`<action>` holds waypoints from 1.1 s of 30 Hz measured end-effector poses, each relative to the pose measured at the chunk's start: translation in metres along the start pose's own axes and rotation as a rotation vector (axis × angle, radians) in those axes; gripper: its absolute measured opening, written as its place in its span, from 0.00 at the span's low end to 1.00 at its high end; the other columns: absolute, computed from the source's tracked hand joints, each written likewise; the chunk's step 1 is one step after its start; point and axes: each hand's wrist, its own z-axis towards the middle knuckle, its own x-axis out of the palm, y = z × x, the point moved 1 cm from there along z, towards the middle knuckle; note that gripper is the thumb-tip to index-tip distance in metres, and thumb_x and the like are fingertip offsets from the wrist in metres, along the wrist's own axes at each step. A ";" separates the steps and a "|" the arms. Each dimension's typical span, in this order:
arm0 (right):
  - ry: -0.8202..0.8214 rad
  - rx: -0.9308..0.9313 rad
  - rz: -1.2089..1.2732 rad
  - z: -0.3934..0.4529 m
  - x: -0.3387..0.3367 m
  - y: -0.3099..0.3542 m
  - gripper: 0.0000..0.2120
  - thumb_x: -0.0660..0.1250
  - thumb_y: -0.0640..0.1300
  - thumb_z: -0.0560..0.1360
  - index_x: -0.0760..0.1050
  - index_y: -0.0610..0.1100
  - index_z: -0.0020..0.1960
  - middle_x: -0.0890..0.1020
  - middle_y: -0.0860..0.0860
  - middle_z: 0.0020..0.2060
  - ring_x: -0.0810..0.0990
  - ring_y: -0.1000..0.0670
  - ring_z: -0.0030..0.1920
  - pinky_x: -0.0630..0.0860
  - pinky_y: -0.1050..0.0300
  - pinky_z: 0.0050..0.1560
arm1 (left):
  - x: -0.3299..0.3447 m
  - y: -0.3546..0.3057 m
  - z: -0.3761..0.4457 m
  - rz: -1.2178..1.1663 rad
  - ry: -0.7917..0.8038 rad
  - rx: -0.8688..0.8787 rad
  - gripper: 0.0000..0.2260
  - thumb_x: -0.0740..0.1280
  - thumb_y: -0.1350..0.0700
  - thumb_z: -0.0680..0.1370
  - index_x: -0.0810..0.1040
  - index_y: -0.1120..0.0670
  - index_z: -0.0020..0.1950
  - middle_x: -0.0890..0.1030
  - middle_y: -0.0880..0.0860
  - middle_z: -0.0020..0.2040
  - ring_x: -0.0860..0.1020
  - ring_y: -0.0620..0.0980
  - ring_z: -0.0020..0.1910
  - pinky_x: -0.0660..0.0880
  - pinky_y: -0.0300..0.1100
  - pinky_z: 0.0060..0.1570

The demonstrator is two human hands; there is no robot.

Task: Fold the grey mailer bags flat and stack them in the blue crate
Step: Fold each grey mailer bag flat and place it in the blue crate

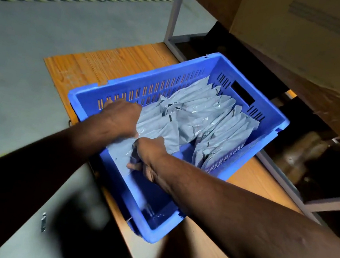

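I see both hands down inside the blue crate (176, 217), which sits on a wooden tabletop (99, 64) with its long side running away from me toward the upper right. My left hand (120, 117) lies near the crate's far-left wall, knuckles up, on top of a grey mailer bag (160, 131); its fingers curl downward over the bag's edge, though I cannot tell from this angle how tightly they grip, since the tips are hidden. My right hand (149, 158) is just beside it, nearer to me, and its fingers (135, 165) are curled and pinching the near edge of the same bag, the plastic bunched under them. That bag lies flat against the crate floor at the left end.

Further in, I count at least 2 groups of folded mailer bags: a loose pile (193, 112) lying across the middle, and a row (226, 141) standing on edge against the right wall. The near end of the crate floor shows bare blue plastic.

Beyond the crate, a large cardboard box (308, 39) hangs over the upper right, resting on a white metal frame (172, 20). A grey floor (34, 44) with a striped line lies to the left.
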 end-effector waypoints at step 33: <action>0.272 0.122 -0.542 0.021 -0.067 0.028 0.16 0.58 0.43 0.83 0.71 0.31 0.63 0.74 0.33 0.63 0.78 0.35 0.51 0.80 0.49 0.24 | 0.020 -0.003 0.000 -0.011 0.240 -0.007 0.61 0.79 0.34 0.66 0.46 0.60 0.82 0.55 0.58 0.82 0.65 0.62 0.77 0.69 0.55 0.70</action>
